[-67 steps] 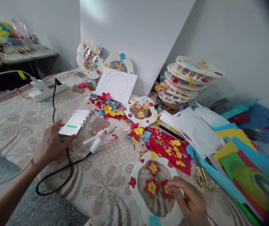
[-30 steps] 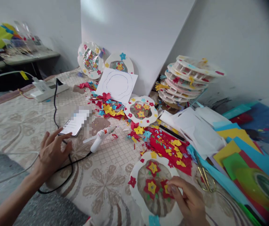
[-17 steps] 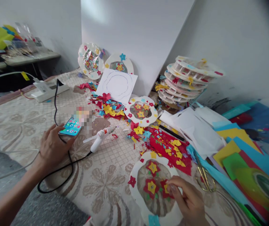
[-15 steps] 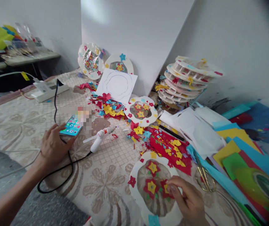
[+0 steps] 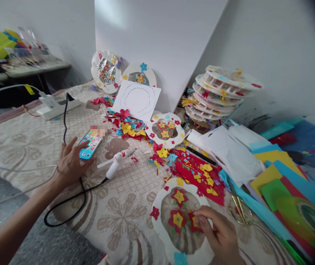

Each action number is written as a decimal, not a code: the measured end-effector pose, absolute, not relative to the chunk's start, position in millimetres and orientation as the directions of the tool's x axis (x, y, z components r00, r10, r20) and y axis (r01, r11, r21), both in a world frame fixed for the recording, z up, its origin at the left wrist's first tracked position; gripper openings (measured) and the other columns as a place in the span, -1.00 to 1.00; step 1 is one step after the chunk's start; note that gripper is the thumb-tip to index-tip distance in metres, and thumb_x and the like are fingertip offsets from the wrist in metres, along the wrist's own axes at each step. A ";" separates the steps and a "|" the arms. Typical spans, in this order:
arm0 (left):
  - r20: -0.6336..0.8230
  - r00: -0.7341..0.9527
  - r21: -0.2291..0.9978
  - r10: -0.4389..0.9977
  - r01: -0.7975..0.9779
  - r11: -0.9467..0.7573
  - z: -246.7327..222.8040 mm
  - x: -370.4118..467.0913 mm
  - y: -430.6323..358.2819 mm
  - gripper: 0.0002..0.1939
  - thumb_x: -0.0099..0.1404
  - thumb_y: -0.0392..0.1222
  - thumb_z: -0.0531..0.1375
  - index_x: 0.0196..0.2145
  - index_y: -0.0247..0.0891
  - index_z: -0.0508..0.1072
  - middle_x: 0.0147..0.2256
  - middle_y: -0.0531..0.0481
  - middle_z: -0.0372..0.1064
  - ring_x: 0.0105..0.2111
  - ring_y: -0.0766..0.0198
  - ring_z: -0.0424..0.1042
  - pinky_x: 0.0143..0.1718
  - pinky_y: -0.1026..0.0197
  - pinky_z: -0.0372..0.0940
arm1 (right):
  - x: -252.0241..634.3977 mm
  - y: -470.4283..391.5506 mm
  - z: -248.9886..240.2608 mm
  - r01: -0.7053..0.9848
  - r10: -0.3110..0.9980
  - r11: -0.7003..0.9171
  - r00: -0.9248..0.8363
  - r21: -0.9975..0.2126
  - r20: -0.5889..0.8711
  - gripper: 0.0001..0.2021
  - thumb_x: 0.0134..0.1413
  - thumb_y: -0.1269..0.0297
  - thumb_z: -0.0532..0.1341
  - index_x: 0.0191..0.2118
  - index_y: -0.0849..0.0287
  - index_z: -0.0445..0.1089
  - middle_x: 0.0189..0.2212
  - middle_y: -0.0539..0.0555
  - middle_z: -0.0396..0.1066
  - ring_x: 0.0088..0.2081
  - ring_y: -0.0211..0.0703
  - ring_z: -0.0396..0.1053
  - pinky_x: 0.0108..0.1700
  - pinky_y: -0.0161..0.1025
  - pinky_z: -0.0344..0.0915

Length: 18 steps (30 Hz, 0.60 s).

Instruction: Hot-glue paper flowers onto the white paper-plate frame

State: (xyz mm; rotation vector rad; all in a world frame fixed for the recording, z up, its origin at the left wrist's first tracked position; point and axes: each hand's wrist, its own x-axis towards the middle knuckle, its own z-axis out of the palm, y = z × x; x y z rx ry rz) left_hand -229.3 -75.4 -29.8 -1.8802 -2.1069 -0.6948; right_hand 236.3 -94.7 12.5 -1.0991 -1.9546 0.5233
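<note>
Head view — a light frame (image 5: 157, 222) by the right hand (image 5: 220, 230), a slick phone (image 5: 94, 142) by the left hand (image 5: 70, 163)

From where I stand, the white, wavy-edged frame lies on the patterned tablecloth (image 5: 121, 224), close to the wearer. The right hand is at its right side, thumb and forefinger drawn together over the rightmost flower (image 5: 194, 221); I cannot tell whether they pinch the petal or only press it. The left hand has its fingers spread, one over the lit screen, and grips nothing. The phone lies face up, just beside the glue gun (image 5: 112, 170).

I judge the frame to be very light, its rim like foam or thick card: firm enough to lift, yet likely to crease if squeezed. The see-through middle looks thin and flexible, a poor place to push, and the flowers could peel if tugged. The plain left stretch of rim seems the best hold — a soft pinch, clear of the decorations. The phone should be stiffer, heavier and slippery; its long edges look the safest grip
</note>
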 end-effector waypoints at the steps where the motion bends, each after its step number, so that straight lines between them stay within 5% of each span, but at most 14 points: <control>1: 0.458 -0.143 0.192 0.877 0.980 0.059 -28.7 -228.7 -74.2 -0.43 0.25 0.09 0.02 0.10 -0.33 0.14 0.05 -0.29 0.31 0.28 0.00 -0.12 0.22 -0.26 -0.19 | 236.1 -94.6 12.8 0.506 0.844 0.535 -0.294 -0.676 0.449 -0.86 0.14 0.34 0.12 -0.37 0.15 0.42 -0.54 0.02 0.41 -0.55 -0.28 0.35 -0.50 -0.38 0.31; 14: 0.506 -0.168 0.213 0.846 0.975 0.067 -32.3 -236.9 -82.1 -0.53 0.28 0.03 0.00 0.03 -0.34 0.18 0.06 -0.32 0.30 0.27 -0.05 -0.06 0.20 -0.28 -0.16 | 238.0 -93.2 11.9 0.516 0.831 0.554 -0.307 -0.653 0.463 -0.87 0.14 0.34 0.12 -0.35 0.13 0.41 -0.53 0.00 0.43 -0.54 -0.27 0.38 -0.46 -0.36 0.31; 18: 0.498 -0.220 0.299 0.839 0.952 0.072 -27.2 -236.3 -93.6 -0.53 0.28 0.01 0.01 0.04 -0.34 0.16 0.05 -0.32 0.30 0.25 -0.01 -0.01 0.16 -0.14 0.04 | 237.4 -93.3 12.6 0.534 0.832 0.552 -0.302 -0.641 0.465 -0.84 0.15 0.31 0.11 -0.38 0.14 0.42 -0.53 0.02 0.44 -0.55 -0.26 0.38 -0.46 -0.35 0.32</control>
